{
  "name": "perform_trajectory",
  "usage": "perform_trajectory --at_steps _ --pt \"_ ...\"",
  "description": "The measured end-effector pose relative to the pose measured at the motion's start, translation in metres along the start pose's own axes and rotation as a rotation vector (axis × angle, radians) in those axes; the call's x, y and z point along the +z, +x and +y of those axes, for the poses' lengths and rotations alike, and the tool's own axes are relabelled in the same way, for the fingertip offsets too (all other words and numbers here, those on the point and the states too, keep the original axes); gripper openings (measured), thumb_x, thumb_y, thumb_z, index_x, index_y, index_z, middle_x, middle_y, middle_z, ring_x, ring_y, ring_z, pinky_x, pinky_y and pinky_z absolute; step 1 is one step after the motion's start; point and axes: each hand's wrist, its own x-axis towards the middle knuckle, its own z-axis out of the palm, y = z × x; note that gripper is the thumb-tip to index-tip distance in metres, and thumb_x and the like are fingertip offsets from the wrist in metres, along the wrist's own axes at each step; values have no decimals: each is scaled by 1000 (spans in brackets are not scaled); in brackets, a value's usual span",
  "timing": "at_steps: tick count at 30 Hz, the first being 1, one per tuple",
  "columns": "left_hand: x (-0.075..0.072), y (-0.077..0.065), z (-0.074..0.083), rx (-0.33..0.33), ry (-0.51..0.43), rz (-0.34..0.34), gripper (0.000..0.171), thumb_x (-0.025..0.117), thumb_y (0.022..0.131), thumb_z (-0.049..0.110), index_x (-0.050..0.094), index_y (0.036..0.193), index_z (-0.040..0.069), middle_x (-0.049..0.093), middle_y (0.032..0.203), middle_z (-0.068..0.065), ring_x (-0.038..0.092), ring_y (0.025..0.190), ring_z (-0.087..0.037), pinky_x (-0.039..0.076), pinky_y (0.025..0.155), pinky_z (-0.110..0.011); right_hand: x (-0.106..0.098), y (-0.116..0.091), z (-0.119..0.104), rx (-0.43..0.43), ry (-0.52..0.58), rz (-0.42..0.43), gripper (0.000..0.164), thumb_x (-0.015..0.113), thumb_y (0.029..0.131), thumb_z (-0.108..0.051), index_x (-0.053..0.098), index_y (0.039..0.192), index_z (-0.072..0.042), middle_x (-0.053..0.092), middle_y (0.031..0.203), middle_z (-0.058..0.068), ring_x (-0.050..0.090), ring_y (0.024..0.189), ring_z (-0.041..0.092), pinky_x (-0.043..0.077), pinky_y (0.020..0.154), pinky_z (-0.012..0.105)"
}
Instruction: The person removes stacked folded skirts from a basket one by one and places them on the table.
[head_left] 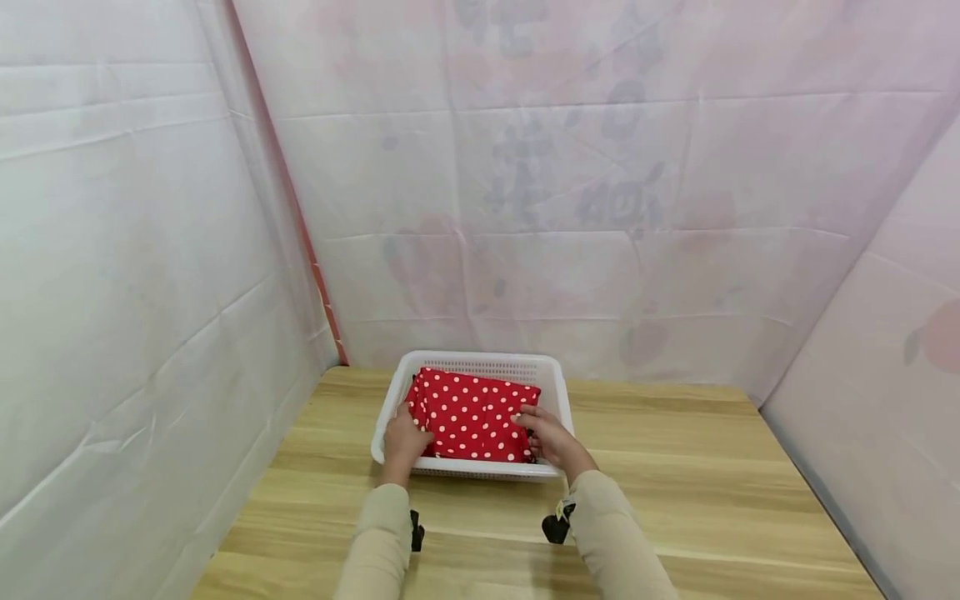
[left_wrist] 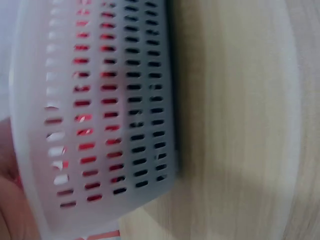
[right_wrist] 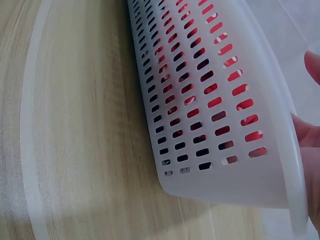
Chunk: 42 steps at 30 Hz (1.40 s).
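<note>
from my remote seat i see a red cloth with white dots (head_left: 468, 417) lying inside a white basket (head_left: 480, 357), its top spread fairly flat and its left side creased. the basket stands on a wood-grain table (head_left: 697, 475). my left hand (head_left: 403, 437) reaches over the near left of the rim, at the cloth's left edge; some fingertips are hidden, so i cannot tell whether it pinches the fabric. my right hand (head_left: 551, 435) comes in over the right side, fingers loosely bent at the cloth's right edge; i cannot tell whether they grip it or only touch it. both wrist views show red through the slots in the basket's wall. pale sleeves (head_left: 375, 542) cover the forearms, and light printed sheeting (head_left: 570, 275) hangs behind the table.
</note>
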Motion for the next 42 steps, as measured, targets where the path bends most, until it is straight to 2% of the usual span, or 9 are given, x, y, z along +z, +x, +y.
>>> perform_trajectory --at_steps 3,5,9,13,18,21,28,36,42 --pt "-5 5 -5 9 -160 -83 69 75 75 14 42 133 -1 51 120 -23 49 106 -37 45 83 -49 0 1 2 7 -52 -5 58 59 89 -23 37 138 -1 50 119 17 53 84 25 47 68 36" --pt "-8 7 -8 7 -280 -145 64 73 79 17 44 133 0 49 122 -22 48 107 -34 45 83 -47 0 1 4 15 -65 -19 57 59 89 -25 40 137 -1 45 128 18 49 107 32 47 77 44" --pt "-12 11 -11 -5 -442 -245 59 69 83 20 44 135 5 45 127 -19 44 109 -32 44 84 -46 -1 3 3 4 2 -56 56 58 90 -27 39 137 -3 41 131 19 47 109 34 48 79 46" --pt "-12 17 -17 12 -432 -318 63 69 84 20 41 140 11 36 140 -17 35 123 -35 39 92 -51 1 6 3 -26 25 -103 58 56 90 -26 36 140 -4 39 134 20 48 110 33 48 79 44" --pt "-9 20 -19 40 -368 -401 62 68 84 16 42 140 9 31 144 -19 27 129 -38 35 94 -53 1 4 4 -6 -56 -157 61 59 89 -26 36 143 -7 40 135 18 46 113 31 46 82 44" --pt "-9 21 -17 51 -362 -394 64 67 84 12 39 140 5 32 142 -22 28 127 -39 35 94 -54 3 3 4 15 -73 -168 63 61 88 -27 35 143 -7 43 132 18 49 109 30 46 83 47" --pt "-9 21 -17 -1 -373 -320 67 67 83 4 35 142 5 31 142 -22 31 126 -38 36 95 -51 8 2 5 -29 -113 -113 58 59 91 -18 35 142 -3 47 127 21 56 99 29 49 78 50" --pt "-8 22 -20 1 -393 -271 63 61 84 -4 39 142 7 38 137 -24 51 101 -31 49 69 -35 7 1 6 -61 -86 -85 55 55 92 -9 34 143 -5 37 134 26 57 97 30 51 76 45" --pt "-6 21 -15 11 -525 -193 59 61 84 -3 43 139 9 48 126 -22 58 87 -25 51 65 -34 1 -1 3 -162 -47 -2 59 54 87 3 35 143 -5 27 139 28 53 104 35 51 78 38"
